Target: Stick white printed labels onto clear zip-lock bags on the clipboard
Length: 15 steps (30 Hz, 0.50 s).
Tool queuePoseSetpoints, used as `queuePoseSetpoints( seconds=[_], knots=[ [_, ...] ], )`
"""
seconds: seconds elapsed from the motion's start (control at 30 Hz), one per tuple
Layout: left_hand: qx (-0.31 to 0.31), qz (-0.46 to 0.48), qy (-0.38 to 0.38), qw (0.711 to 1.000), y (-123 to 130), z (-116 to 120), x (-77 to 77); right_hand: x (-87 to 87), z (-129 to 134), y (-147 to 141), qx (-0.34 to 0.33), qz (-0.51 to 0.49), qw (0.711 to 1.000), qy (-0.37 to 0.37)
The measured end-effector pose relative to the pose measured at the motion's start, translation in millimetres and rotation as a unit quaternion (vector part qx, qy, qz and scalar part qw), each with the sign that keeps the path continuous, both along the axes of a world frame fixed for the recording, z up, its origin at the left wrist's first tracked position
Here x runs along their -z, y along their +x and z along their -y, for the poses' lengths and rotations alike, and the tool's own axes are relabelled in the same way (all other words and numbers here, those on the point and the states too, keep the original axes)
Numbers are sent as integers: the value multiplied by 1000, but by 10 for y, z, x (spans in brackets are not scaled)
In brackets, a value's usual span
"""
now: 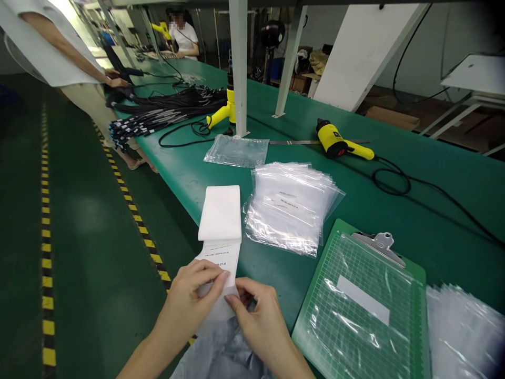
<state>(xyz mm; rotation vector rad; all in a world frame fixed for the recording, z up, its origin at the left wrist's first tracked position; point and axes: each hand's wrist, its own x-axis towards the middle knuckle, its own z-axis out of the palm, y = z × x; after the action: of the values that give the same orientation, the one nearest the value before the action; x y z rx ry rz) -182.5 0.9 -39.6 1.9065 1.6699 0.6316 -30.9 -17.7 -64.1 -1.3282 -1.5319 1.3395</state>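
My left hand pinches a printed strip of labels between thumb and fingers. The strip hangs from a folded white label stack at the table's left edge. On the strip's right edge, my right hand has its thumb and fingertips closed. To the right of the stack is a pile of clear plastic bags, the top one bearing a printed label. A green clipboard lies nearer me, with a clear plastic bag flat on it. A blank-looking white label shows on that bag.
Beyond the pile lie another clear bag, a metal ruler and a yellow heat gun with its cord. A second heat gun stands by a white post. Black cables lie near a standing person. More bags lie right.
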Motion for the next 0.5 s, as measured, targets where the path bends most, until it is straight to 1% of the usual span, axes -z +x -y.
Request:
queuePoseSetpoints(
  seconds=[0.03, 0.07, 0.1, 0.2, 0.27, 0.37, 0.43, 0.5],
  knots=[
    [-21, 22, -21, 999, -16, -1, 16, 6, 11, -2, 4, -16, 1000, -10],
    [-30, 31, -25, 999, -29, 1, 30, 10, 20, -5, 7, -33, 999, -17],
    [-26, 23, -15, 999, -37, 5, 40, 12, 26, -8, 9, -46, 999, -21],
    [24, -57, 67, 996, -30, 21, 41, 2, 25, -23, 12, -57, 998, -20],
    [54, -101, 132, 985, -13, 26, 22, -7, 16, -36, 14, -62, 998, -26],
    [96, -138, 213, 963, -3, 20, -14, -11, 10, -53, 22, -73, 996, -38],
    [117, -159, 240, 950, -11, 15, -35, -10, 11, -55, 24, -81, 996, -35],
    [127, -175, 244, 945, -21, 17, -52, -10, 11, -48, 20, -80, 996, -30]
  ],
)
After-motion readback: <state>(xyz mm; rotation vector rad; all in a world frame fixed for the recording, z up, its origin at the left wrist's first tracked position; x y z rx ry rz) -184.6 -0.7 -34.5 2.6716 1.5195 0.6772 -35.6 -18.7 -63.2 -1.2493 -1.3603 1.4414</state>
